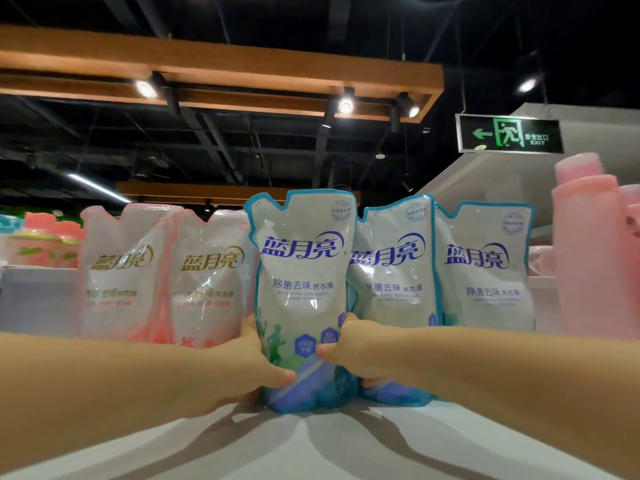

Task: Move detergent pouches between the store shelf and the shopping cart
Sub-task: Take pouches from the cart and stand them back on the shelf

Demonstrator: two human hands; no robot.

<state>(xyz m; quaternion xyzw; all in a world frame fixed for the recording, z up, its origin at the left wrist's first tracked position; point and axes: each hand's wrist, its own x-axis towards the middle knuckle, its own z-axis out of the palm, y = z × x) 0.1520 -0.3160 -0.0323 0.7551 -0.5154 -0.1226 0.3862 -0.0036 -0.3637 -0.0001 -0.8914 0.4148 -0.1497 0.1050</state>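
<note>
A blue-and-white detergent pouch (303,271) stands upright at the front of the white shelf (311,452). My left hand (242,365) grips its lower left side, thumb across the front. My right hand (356,348) grips its lower right side. Two more blue pouches (394,271) (485,268) stand to its right. Two pink-and-white pouches (121,271) (211,275) stand to its left. The shopping cart is out of view.
Tall pink bottles (588,258) stand at the right end of the shelf. Pink-capped containers (45,244) sit at the far left behind the pouches. A green exit sign (509,134) hangs overhead to the right.
</note>
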